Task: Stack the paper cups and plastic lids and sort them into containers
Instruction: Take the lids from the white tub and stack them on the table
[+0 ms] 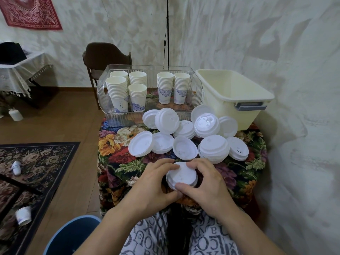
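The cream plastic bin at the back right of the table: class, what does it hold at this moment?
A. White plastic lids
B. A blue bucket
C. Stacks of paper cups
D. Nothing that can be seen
D: the cream plastic bin shows only its bare inside, while the stacked paper cups stand in the clear plastic container and the white plastic lids lie on the flowered tablecloth.

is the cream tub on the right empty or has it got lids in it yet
Empty as far as the view shows: the cream tub shows only bare inner walls and floor, though its near wall hides the front of the floor.
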